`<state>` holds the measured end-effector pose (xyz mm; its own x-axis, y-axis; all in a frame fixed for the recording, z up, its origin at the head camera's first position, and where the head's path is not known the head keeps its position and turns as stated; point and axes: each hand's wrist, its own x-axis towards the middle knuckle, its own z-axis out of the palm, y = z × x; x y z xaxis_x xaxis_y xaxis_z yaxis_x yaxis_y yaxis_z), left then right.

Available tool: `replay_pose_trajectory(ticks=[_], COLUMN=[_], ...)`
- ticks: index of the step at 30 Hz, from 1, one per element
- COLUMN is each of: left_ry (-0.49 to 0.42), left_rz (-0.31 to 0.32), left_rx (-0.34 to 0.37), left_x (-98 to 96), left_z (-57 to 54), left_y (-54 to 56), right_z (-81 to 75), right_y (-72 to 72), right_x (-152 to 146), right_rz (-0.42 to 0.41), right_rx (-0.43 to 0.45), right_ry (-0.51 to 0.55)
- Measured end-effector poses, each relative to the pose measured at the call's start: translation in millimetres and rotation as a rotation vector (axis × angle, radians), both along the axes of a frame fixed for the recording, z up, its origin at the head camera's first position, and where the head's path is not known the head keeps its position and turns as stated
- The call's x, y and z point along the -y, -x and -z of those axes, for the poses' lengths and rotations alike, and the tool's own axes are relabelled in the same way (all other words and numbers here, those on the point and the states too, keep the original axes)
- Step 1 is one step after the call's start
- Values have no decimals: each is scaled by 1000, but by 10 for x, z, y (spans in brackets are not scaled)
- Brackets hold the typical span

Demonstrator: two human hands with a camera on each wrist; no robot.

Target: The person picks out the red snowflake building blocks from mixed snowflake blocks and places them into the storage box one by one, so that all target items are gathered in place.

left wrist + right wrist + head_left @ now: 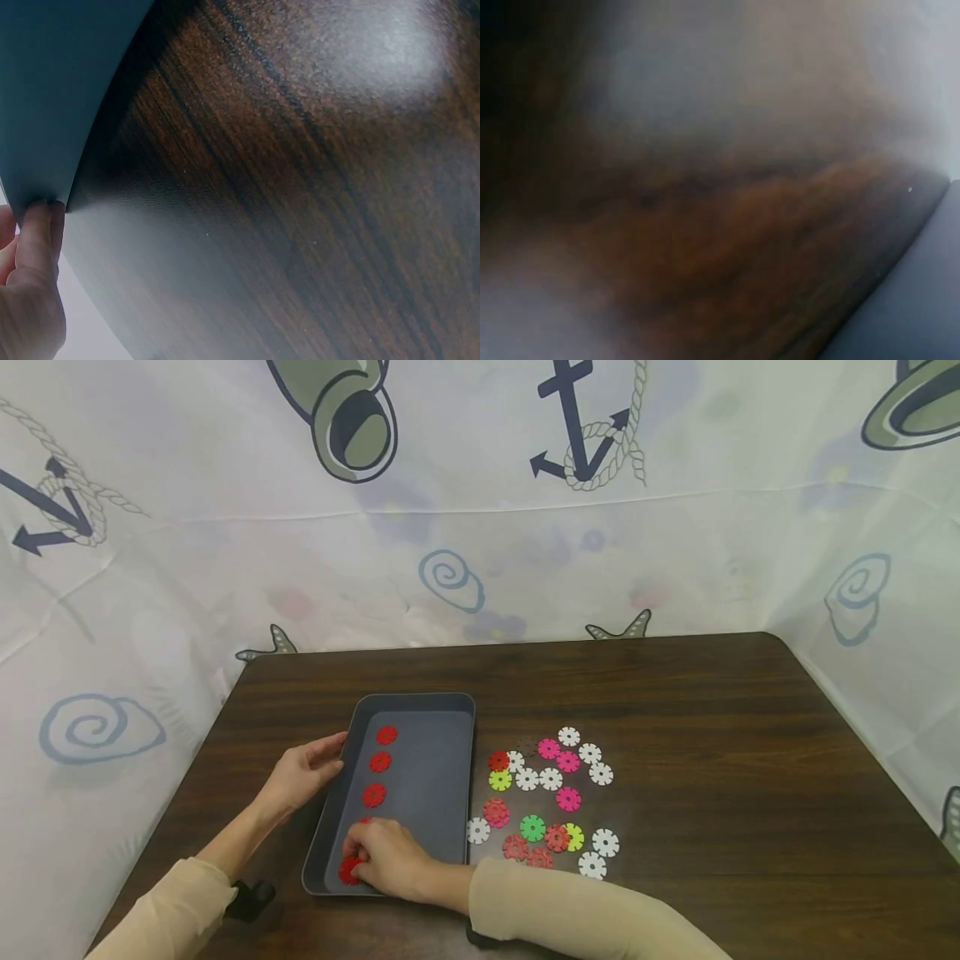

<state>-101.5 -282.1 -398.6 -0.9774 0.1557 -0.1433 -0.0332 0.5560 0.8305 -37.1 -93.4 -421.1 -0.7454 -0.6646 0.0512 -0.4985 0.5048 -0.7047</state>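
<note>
A dark grey tray (420, 777) lies on the table with a column of red notched discs (380, 762) along its left side. At the tray's near left corner my right hand (393, 860) pinches a red notched disc (348, 870) between thumb and fingers. Part of another red disc (365, 819) shows just beyond that hand. My left hand (296, 781) rests against the tray's left rim, its fingers fairly straight. In the left wrist view, fingertips (37, 217) touch the tray's outer side (60, 90). The right wrist view is blurred and shows no disc.
Right of the tray, loose discs in white (551, 778), pink (568, 799), green (532, 828), yellow (500, 780) and red (498, 762) lie scattered, some overlapping. Brown wooden table (712, 760) extends to the right. A patterned white cloth (525, 560) hangs behind.
</note>
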Motion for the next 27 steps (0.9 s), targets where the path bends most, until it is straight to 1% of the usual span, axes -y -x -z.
replay_pose_trajectory(ticks=[8, 12, 21, 27], left_ry=[21, 17, 14, 12], left_rz=[-2, -1, 3, 5], left_rx=[3, 10, 16, 8], left_x=[15, 10, 12, 15], left_z=[14, 15, 1, 6], left_y=[-30, -34, -21, 4], right_z=[19, 33, 38, 42], right_y=[-24, -20, -4, 9], right_x=[-5, -8, -14, -17], right_rz=[-5, 1, 10, 17], right_rx=[-34, -45, -61, -52], right_ry=[4, 2, 0, 5])
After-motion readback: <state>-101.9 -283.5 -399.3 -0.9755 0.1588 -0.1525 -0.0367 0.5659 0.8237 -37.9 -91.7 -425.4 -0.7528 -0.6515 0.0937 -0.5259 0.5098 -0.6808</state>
